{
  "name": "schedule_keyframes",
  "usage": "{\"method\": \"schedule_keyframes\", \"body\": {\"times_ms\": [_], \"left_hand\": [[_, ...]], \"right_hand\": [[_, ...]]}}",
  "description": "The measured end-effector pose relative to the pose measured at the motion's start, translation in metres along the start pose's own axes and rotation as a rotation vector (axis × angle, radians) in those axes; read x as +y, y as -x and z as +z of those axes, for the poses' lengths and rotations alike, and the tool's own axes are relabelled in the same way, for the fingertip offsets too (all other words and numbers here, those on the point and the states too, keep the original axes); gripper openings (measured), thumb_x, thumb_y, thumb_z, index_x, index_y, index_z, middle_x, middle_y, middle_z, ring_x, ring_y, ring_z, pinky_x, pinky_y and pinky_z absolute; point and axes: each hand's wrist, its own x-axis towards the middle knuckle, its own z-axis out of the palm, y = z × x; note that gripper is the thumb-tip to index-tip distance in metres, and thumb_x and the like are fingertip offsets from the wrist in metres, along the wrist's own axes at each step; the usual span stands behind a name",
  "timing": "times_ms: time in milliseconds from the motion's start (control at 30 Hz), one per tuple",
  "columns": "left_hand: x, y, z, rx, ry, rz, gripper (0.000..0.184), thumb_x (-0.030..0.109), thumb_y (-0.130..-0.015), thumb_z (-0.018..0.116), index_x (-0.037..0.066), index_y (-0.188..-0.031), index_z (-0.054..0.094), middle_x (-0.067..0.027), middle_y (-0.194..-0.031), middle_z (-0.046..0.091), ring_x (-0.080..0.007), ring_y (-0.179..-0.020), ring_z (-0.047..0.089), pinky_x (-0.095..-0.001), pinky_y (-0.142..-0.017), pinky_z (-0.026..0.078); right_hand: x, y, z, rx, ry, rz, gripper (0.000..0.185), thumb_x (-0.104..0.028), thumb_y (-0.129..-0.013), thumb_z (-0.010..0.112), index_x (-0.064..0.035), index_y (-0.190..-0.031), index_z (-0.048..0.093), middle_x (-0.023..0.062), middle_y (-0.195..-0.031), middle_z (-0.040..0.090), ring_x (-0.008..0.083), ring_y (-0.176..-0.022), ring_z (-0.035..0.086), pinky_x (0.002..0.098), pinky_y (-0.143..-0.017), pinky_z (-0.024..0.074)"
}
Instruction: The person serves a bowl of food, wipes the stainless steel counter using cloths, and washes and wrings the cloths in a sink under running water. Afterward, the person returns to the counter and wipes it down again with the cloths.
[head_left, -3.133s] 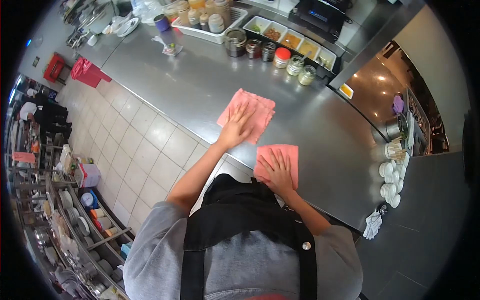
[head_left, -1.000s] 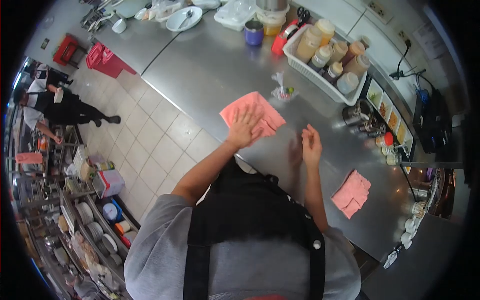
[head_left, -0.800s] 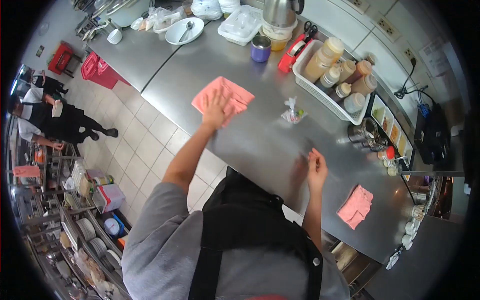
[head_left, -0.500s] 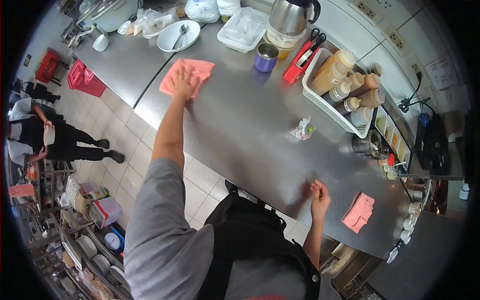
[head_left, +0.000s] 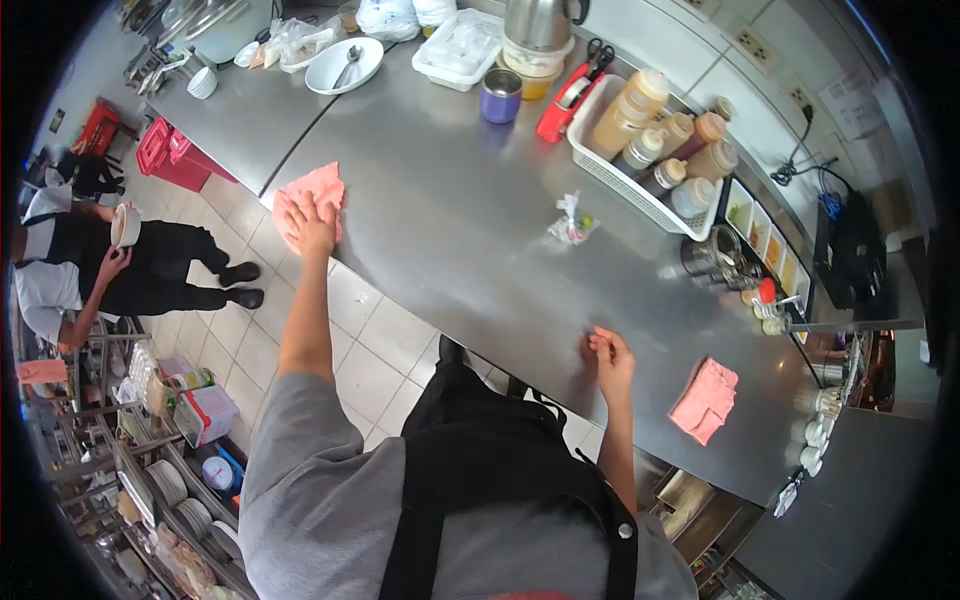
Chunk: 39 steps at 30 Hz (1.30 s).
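My left hand (head_left: 308, 226) lies spread and flat on a pink cloth (head_left: 327, 185), pressing it at the front edge of the steel counter (head_left: 430, 200). My right hand (head_left: 613, 362) hovers by the front edge farther right, loosely curled with nothing seen in it. To its right lies a second, folded pink cloth (head_left: 704, 400). A small crumpled clear plastic bag (head_left: 572, 222) with something green in it rests mid-counter, apart from both hands.
Along the wall stand a white bowl with a spoon (head_left: 343, 66), a white basket (head_left: 458, 50), a purple cup (head_left: 501, 96), a red holder with scissors (head_left: 572, 100) and a basket of squeeze bottles (head_left: 650, 190). Another person (head_left: 110, 250) stands at left holding a bowl.
My left hand has drawn the cloth from farther back on the counter toward its front edge. My right hand stays near the front edge. The view has shifted slightly.
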Motion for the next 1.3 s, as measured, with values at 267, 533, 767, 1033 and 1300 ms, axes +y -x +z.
{"method": "schedule_keyframes", "body": {"times_ms": [267,533,767,1033,1300], "left_hand": [[0.122,0.244,0.002,-0.104,0.022,0.571,0.07,0.046,-0.095,0.047,0.02,-0.155,0.022,-0.0184,-0.161,0.008,-0.0399,-0.149,0.004,-0.0632,-0.114,0.001],[0.265,0.42,-0.048,-0.636,0.62,1.135,0.074,0.032,-0.09,0.06,0.006,-0.151,0.028,-0.0212,-0.159,0.016,-0.0422,-0.146,0.013,-0.0541,-0.118,0.009],[0.229,0.39,-0.078,-0.392,0.87,0.722,0.058,-0.001,-0.08,0.054,0.0,-0.137,0.044,-0.0228,-0.133,0.051,-0.0398,-0.123,0.049,-0.0414,-0.105,0.039],[0.153,0.351,-0.108,-0.331,0.79,0.584,0.044,-0.009,-0.075,0.05,0.004,-0.116,0.062,-0.016,-0.125,0.059,-0.0353,-0.118,0.056,-0.0402,-0.101,0.044],[0.099,0.291,-0.093,-0.106,0.903,0.257,0.034,-0.007,-0.084,0.05,0.004,-0.114,0.062,-0.0126,-0.124,0.062,-0.0283,-0.117,0.058,-0.0381,-0.099,0.047]], "right_hand": [[0.001,-0.017,-0.052,-0.114,-0.016,-0.075,0.022,-0.011,-0.098,0.052,-0.0014,-0.113,0.066,0.0101,-0.092,0.071,0.0156,-0.082,0.067,0.0281,-0.076,0.0526],[0.016,-0.015,-0.073,0.042,0.317,-0.487,0.023,-0.009,-0.091,0.059,-0.0034,-0.112,0.067,0.0156,-0.117,0.065,0.0264,-0.104,0.063,0.0372,-0.09,0.05],[0.009,-0.009,-0.005,-0.236,0.622,-0.666,0.057,-0.045,-0.092,0.054,-0.0174,-0.142,0.048,0.0138,-0.155,0.031,0.038,-0.145,0.019,0.0541,-0.118,0.0116],[0.069,-0.14,-0.023,0.192,0.862,-0.441,0.061,-0.052,-0.097,0.041,-0.0233,-0.15,0.035,0.0105,-0.159,0.024,0.0346,-0.147,0.016,0.0539,-0.118,0.0095],[0.056,-0.15,-0.034,0.14,0.89,-0.253,0.066,-0.055,-0.095,0.042,-0.0262,-0.152,0.029,0.0124,-0.16,0.02,0.0376,-0.148,0.012,0.0545,-0.118,0.0096]]}}
